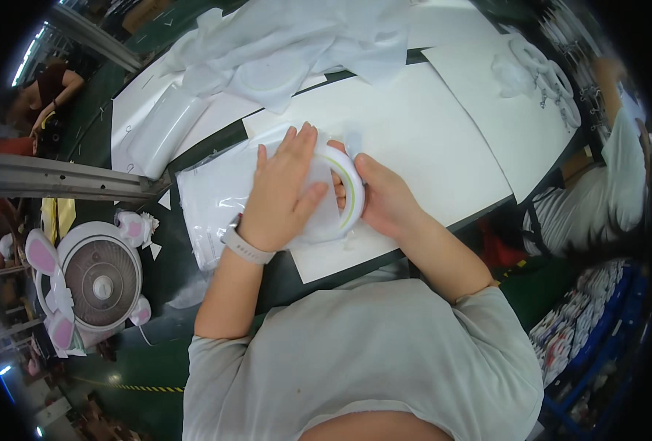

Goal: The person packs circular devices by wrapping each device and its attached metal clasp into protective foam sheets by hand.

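In the head view, a round white fan housing [340, 192] with a thin green line along its rim is held between both hands above a white sheet [414, 140] on the workbench. The left hand [285, 192] is laid flat over the housing's face, fingers stretched out and together, palm pressed down on it; a pale wristband [246, 246] is worn just below this hand. The right hand [385, 198] is curled around the housing's right edge, with the thumb on the rim and the remaining fingers hidden beneath, so the rim is gripped from the side. The housing is partly enclosed in a clear plastic bag [212, 198], which spreads out flat to the left of the left hand.

Beyond the fingertips, a heap of crumpled white bags [296, 44] is seen, and farther left of it a white curved casing [165, 128] lies on the bench. Well to the left of the left forearm, below the bench edge, a white desk fan with pink ears [94, 279] is placed. Far to the right of the right hand, white ring-shaped parts [543, 70] are spread on another white sheet, next to another person in a striped top [605, 191].
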{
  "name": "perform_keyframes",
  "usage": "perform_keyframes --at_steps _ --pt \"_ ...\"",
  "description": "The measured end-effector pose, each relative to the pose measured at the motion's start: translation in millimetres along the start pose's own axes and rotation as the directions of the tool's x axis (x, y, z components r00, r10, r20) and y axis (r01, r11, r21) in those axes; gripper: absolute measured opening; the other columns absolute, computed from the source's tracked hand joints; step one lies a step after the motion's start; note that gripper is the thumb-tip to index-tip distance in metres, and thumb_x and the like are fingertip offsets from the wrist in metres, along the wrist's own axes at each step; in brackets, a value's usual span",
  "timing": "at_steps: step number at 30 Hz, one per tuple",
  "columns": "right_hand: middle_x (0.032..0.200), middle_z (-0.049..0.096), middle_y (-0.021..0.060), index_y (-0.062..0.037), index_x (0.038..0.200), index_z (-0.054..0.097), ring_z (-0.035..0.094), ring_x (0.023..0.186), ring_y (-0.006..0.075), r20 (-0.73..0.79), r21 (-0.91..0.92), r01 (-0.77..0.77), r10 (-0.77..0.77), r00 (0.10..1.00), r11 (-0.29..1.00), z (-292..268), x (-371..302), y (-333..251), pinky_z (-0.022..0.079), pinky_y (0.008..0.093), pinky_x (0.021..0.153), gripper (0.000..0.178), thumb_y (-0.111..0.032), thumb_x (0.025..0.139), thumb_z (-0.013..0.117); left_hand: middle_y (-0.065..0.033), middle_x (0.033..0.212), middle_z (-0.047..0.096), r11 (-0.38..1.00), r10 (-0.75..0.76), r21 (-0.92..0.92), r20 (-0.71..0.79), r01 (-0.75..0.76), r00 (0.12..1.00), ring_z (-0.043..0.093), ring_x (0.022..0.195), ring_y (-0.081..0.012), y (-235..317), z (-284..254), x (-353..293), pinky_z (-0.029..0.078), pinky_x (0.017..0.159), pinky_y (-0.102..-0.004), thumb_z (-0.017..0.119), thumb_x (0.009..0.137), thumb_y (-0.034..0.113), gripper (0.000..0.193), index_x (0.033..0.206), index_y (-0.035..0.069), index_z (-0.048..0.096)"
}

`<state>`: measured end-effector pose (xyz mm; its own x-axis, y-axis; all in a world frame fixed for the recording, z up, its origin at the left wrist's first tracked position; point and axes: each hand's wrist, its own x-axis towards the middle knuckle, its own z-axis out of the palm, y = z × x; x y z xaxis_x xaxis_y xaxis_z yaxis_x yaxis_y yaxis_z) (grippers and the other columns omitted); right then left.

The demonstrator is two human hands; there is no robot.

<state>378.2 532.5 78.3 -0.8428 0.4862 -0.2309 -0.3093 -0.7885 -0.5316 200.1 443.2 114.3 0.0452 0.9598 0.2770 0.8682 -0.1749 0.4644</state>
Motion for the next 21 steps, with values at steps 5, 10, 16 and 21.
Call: perform_keyframes --at_steps 5,10,16,21 --pt "0.099 0.058 0.0061 -0.0058 0.133 0.044 0.055 0.087 0.0140 0.012 -0.131 0.002 0.000 1.000 0.991 14 -14 0 0.047 0.0295 0.082 0.041 -0.030 0.100 0.047 -0.0191 0.119 0.060 0.996 -0.001 -0.089 0.191 0.019 0.982 0.055 0.114 -0.0352 -9 -38 24 0.038 0.099 -0.0484 0.067 0.084 0.032 0.057 0.131 0.004 0.051" --pt "0.106 0.059 0.0102 -0.0006 0.131 0.043 0.058 0.094 0.0217 0.288 -0.777 0.337 -0.176 0.941 0.531 36 -29 -11 0.046 0.0335 0.085 0.037 -0.023 0.101 0.042 -0.0133 0.102 0.067 0.924 0.096 -0.363 0.523 0.119 0.847 0.063 0.089 -0.0300 1 -66 47 0.049 0.081 -0.0324 0.079 0.071 0.031 0.063 0.126 0.009 0.056" --pt "0.102 0.059 0.0178 -0.0001 0.120 0.047 0.059 0.088 0.0344 0.414 -0.853 0.472 -0.261 0.872 0.221 57 -55 -24 0.047 0.0399 0.079 0.031 -0.010 0.091 0.054 -0.0110 0.098 0.066 0.837 0.251 -0.510 0.042 -0.196 0.967 0.062 0.084 -0.0323 27 -48 7 0.049 0.076 -0.0338 0.084 0.066 0.031 0.081 0.136 0.013 0.049" --pt "0.092 0.060 0.0156 -0.0011 0.113 0.050 0.058 0.081 0.0358 0.565 -0.823 0.561 -0.230 0.793 -0.086 60 -45 -24 0.047 0.0409 0.072 0.032 -0.008 0.083 0.061 -0.0083 0.096 0.066 0.795 0.383 -0.428 -0.195 -0.429 0.903 0.062 0.080 -0.0301 15 -26 -10 0.048 0.069 -0.0353 0.081 0.067 0.034 0.065 0.125 0.014 0.058"
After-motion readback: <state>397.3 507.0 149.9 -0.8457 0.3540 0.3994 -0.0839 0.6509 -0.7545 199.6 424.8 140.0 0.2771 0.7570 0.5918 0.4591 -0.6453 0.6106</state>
